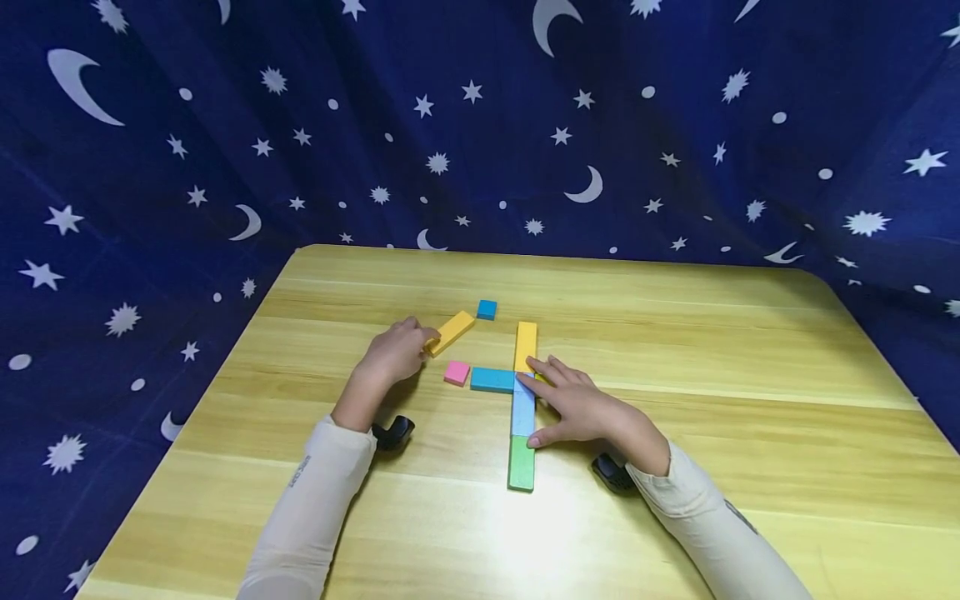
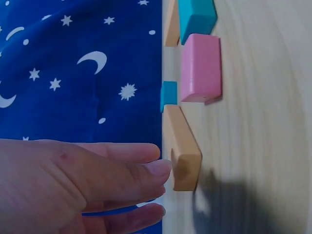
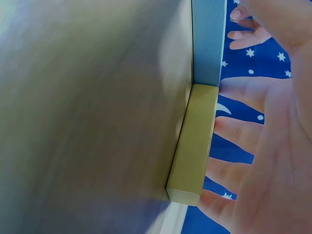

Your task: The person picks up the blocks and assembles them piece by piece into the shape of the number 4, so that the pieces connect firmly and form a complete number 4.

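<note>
My left hand (image 1: 395, 350) is at the near end of a loose orange block (image 1: 452, 332), its fingertips at the block's end. In the left wrist view the fingers are fairly straight beside that orange block (image 2: 183, 151). My right hand (image 1: 581, 406) is spread over a row of blocks: an orange block (image 1: 527, 342), a light blue block (image 1: 523, 414) and a green block (image 1: 521, 465). A blue block (image 1: 492, 380) joins the row from the left. A yellow block (image 3: 192, 141) lies along the right fingers, mostly hidden from the head view.
A pink block (image 1: 457, 372) lies just left of the blue one. Farther back is a small blue block (image 1: 487, 310). The wooden table (image 1: 712, 333) ends at a dark blue curtain (image 1: 480, 167) with stars and moons. Black wrist cameras sit under both wrists.
</note>
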The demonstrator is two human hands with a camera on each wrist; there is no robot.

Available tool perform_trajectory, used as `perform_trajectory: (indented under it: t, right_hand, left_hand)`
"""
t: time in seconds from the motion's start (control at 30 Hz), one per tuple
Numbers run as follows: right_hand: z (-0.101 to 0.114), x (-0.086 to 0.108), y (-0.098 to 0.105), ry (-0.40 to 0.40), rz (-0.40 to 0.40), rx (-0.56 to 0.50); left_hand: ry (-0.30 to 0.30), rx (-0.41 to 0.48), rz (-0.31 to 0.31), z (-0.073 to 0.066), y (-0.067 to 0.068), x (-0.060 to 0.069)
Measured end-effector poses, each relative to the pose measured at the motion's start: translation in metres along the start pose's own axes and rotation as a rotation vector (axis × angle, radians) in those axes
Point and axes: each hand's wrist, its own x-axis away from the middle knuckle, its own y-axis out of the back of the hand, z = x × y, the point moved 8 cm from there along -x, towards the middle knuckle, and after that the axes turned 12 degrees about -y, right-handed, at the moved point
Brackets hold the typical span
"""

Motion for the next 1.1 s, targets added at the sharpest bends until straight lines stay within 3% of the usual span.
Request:
perform_trajectory:
  t: [0.33,0.53,1.1]
  right_hand:
    - [-0.001,0.0,-0.001,-0.012,0.011,0.008]
    - [-0.001,0.0,-0.001,-0.011,0.005,0.003]
    - [-0.002,-0.001,-0.001,-0.009,0.004,0.004]
  left_hand:
    - [-0.071,-0.075,0.018,-0.019,-0.012,-0.006]
    - [-0.097,-0.043,0.028,-0.029,-0.018,-0.011]
    - [-0.131,-0.013,0.048,-0.036,-0.025,-0.015]
